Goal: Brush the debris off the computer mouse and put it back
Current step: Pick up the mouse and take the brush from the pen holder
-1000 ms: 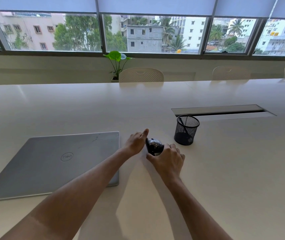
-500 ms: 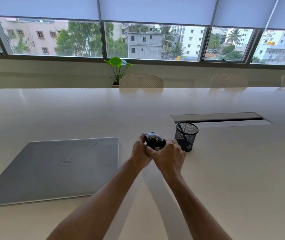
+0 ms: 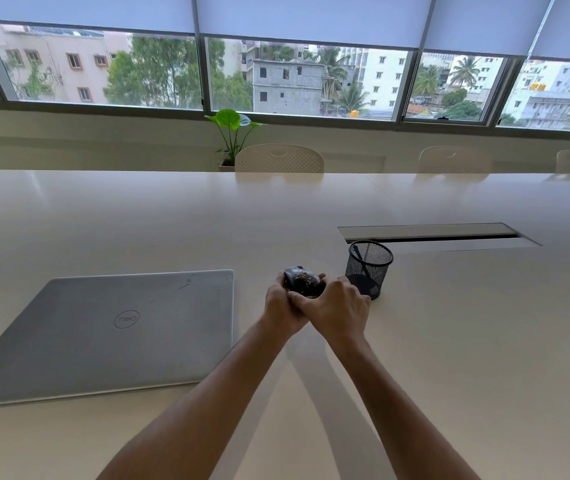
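Note:
A black computer mouse (image 3: 302, 280) with pale specks of debris on its back is held a little above the white table (image 3: 450, 341). My left hand (image 3: 282, 306) cups it from the left and below. My right hand (image 3: 337, 304) wraps it from the right, its thumb lying across the near side. The two hands touch each other under the mouse, so its underside is hidden.
A closed silver laptop (image 3: 110, 330) lies to the left of my hands. A black mesh pen cup (image 3: 368, 268) stands just right of the mouse. Behind it is a cable slot (image 3: 432, 233) in the table. Chairs and a potted plant (image 3: 233, 136) stand at the far edge.
The mouse has come up off the table. My left hand, open beside it a second ago, has closed around it together with my right hand.

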